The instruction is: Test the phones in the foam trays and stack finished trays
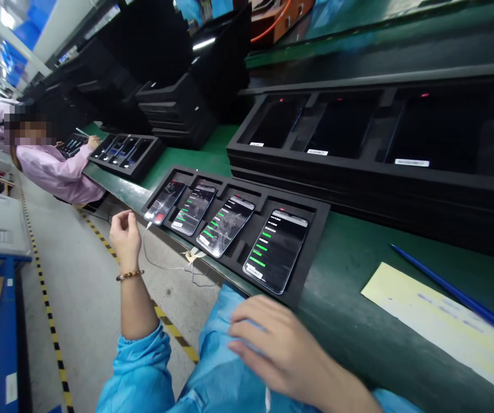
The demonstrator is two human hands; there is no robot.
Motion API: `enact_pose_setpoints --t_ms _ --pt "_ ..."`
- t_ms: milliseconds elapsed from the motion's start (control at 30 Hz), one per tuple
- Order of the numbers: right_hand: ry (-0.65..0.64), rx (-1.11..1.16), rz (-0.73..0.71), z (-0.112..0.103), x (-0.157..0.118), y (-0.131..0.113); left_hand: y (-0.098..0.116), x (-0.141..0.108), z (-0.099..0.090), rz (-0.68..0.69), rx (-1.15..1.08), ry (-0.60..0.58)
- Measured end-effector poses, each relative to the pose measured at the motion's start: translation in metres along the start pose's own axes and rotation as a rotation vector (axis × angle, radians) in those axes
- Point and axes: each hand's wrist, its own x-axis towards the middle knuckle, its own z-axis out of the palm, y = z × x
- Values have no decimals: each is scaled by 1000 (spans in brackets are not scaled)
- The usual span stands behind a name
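My left hand (125,234), with a beaded bracelet on its wrist, is held just left of the nearer tray, its fingers curled together; whatever they may hold is hidden. Closest to it lies the leftmost smartphone (166,202), with a white cable (145,245) at its lower end. Several lit phones sit in the black foam tray (315,229), among them the rightmost phone (276,250), whose screen shows green lines of text. Below the tray, over my lap, my right hand (279,347) is slightly blurred, with bent fingers apart and nothing seen in them.
Behind stands a stack of black trays (268,164) with dark phones on top. A yellow paper (427,321) and a blue pen (453,289) lie at right on the green bench (341,275). Further left, a co-worker in pink (53,166) works beside another phone tray (141,158).
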Motion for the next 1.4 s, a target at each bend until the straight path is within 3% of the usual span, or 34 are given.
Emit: enact_pose_setpoints --t_ms 133,233,333,900,1200,1400 --pt "323 -148 112 -46 -29 16 -24 3 -8 -61 20 -276" --pt "472 -256 234 -53 -48 25 -29 2 -4 -71 -4 -420" --pt "480 -281 312 -46 -58 30 -32 1 -1 -48 -19 -469" --pt "499 -262 388 -47 -64 35 -25 -6 14 148 249 -349" --pt "529 -225 451 -47 -70 36 -34 -5 15 211 257 -322" --pt "529 -235 468 -46 -67 36 -44 -5 23 225 197 -243"
